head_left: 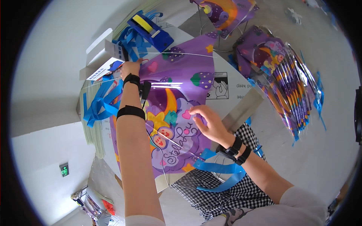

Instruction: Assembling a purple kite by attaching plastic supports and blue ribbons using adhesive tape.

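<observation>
A glossy purple plastic sheet [181, 101] printed with cartoon figures, a moon, stars and strawberries is spread over the white work surface, with thin white rods or strings across it. My right hand [211, 122] is at its right side with fingers loosely bent and apart, nothing seen in them. Up at the sheet's left edge, my left hand [131, 69] reaches to an upright white box [107, 62]; its fingers are mostly hidden, so their grip cannot be made out. Blue ribbon [226, 171] hangs from the sheet's near end, over my checked clothing.
A blue tape dispenser [151, 32] stands beyond the box. More blue ribbons [102, 101] lie left of it, over a stack of pale sheets [90, 124]. At the right sits a bundle of similar purple printed pieces [283, 83]. Another printed piece [228, 15] is at the far edge.
</observation>
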The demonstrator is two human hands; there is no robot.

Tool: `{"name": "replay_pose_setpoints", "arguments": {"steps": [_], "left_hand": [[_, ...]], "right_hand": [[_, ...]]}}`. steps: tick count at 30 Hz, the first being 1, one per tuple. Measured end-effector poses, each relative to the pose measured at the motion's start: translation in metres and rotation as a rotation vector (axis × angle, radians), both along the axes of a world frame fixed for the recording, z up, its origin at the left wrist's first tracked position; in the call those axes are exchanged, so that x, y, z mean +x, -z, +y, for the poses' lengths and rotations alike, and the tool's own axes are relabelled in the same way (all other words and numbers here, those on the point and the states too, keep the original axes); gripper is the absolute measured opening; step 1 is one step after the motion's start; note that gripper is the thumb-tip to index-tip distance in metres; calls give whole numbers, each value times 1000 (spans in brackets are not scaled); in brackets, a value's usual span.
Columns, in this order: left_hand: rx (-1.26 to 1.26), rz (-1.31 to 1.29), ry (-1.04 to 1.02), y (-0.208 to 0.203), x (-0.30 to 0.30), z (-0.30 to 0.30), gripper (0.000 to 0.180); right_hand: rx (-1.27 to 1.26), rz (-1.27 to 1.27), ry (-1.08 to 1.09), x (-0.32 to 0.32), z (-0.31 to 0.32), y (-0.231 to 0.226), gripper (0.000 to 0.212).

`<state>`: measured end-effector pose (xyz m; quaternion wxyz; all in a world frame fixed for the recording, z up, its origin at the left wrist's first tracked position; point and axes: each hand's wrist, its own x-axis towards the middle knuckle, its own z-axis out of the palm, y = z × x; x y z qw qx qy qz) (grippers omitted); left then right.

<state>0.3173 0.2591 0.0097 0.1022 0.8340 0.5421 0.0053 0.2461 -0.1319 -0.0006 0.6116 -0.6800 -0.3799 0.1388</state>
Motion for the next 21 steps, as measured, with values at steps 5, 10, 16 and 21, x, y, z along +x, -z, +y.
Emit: {"name": "replay_pose_setpoints", "arguments": {"steps": [5, 10, 16, 21], "left_hand": [[-59, -319, -206, 16, 0, 59, 71], [-58, -1214, 18, -51, 2, 27, 35], [82, -1258, 210, -206, -83, -73, 23], [59, -1133, 253, -267, -218, -215, 15]], "right_hand": [[77, 40, -16, -4, 6, -9, 20], [44, 13, 5, 0, 4, -6, 19], [79, 4, 23, -1, 2, 5, 15], [134, 155, 70, 3, -13, -3, 19]]}}
